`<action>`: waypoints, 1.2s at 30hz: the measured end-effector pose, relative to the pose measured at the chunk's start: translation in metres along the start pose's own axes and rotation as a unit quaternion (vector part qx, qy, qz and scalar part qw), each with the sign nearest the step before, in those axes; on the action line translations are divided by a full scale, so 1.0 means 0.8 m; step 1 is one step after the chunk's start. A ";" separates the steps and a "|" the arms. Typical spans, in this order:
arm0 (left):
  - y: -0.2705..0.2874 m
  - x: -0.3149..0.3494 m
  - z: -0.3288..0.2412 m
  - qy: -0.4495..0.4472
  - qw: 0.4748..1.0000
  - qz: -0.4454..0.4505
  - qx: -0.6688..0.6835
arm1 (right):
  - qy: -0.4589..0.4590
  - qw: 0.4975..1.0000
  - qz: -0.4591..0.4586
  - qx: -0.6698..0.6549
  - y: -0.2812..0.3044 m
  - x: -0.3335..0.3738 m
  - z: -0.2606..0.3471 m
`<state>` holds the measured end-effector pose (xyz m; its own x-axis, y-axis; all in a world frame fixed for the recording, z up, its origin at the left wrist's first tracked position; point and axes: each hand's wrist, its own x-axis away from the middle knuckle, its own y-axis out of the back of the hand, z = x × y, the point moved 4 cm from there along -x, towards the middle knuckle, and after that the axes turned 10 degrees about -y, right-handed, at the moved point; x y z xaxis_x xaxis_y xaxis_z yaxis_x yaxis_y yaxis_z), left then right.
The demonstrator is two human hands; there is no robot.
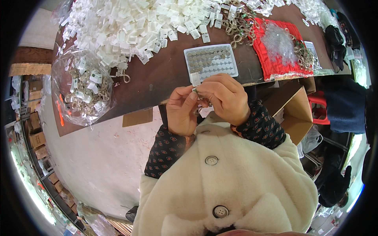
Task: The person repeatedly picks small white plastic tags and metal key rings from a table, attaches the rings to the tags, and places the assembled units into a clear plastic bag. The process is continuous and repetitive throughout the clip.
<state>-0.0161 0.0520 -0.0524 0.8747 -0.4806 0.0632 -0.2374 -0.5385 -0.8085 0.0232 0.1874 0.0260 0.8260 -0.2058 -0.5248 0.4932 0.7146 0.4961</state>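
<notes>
My left hand (182,111) and my right hand (227,98) meet just off the table's near edge, fingers closed in a pinch. Between them is a small white plastic piece (195,79), its flat end sticking up past my fingertips. Metal links, partly hidden by my fingers, show below it. Just beyond my hands lies a white tray (234,70) with rows of small round silvery discs (204,55), some of its slots without discs. A large heap of white plastic pieces (130,27) spreads across the back of the table.
At the left, a clear plastic bag (84,88) holds metal clasps with white pieces. Metal clasps (238,25) lie behind the tray. A red cloth (265,59) at right carries clear plastic bits (277,43). A cardboard box (295,114) and red stool (318,108) stand below right.
</notes>
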 end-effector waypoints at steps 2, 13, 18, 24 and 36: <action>0.005 0.000 0.001 0.013 1.000 -0.007 -0.001 | 0.003 1.000 0.011 -0.006 -0.004 0.001 -0.004; 0.018 -0.005 -0.007 -0.012 0.997 -0.055 -0.045 | -0.024 0.982 0.035 0.186 -0.019 -0.017 -0.060; 0.017 -0.007 -0.008 -0.004 0.997 -0.065 -0.028 | -0.049 0.995 0.029 0.087 -0.016 -0.020 -0.042; 0.010 -0.005 -0.009 -0.006 0.999 -0.011 0.035 | -0.064 0.997 0.052 -0.011 -0.008 -0.015 -0.005; 0.003 0.006 -0.007 0.007 0.995 -0.054 0.079 | -0.016 0.994 0.066 -0.085 -0.001 -0.002 0.012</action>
<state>-0.0148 0.0440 -0.0509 0.8849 -0.4366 0.1624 -0.0718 -0.4724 -0.8785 0.0242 0.1804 0.0331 0.8902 -0.1210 -0.4391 0.3280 0.8393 0.4336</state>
